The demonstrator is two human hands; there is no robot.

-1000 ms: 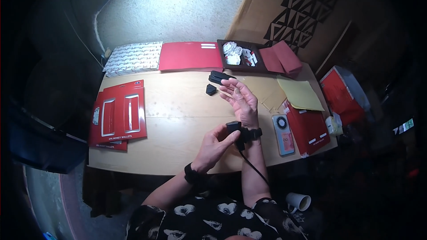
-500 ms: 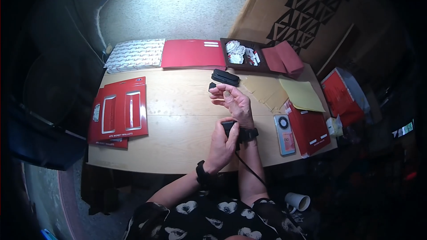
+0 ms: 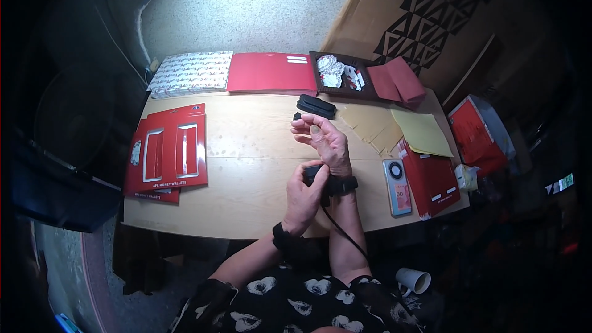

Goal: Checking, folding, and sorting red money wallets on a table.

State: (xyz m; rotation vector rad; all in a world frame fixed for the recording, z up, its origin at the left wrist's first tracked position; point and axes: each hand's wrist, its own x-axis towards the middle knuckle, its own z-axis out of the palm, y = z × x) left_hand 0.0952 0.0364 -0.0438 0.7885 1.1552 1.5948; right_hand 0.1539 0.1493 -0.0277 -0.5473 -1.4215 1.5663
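My left hand [image 3: 301, 202] is closed around a small black box-shaped device [image 3: 311, 176] at the inner side of my right wrist. A black strap [image 3: 346, 186] goes round that wrist, and a thin black cable [image 3: 343, 230] runs down along my right forearm. Above the device my right hand [image 3: 330, 145] is held up over the table, its fingers loosely bent and apart, with nothing in them. Just beyond its fingertips lie a small black piece [image 3: 297, 116] and a black oblong case [image 3: 316, 106]. Another black strap [image 3: 282, 237] sits on my left wrist.
Red wallet packs [image 3: 176, 154] lie at the left. Along the back stand patterned packs [image 3: 191, 74], a red folder [image 3: 271, 74] and a dark tray [image 3: 338, 90]. Tan envelopes [image 3: 364, 123], a yellow sheet [image 3: 425, 132], a phone-like item [image 3: 398, 194] and a mug [image 3: 414, 281] are at the right.
My left hand and the black device have shifted slightly left, away from the right wrist strap. The right hand is nearly still, and the view has tilted a little.
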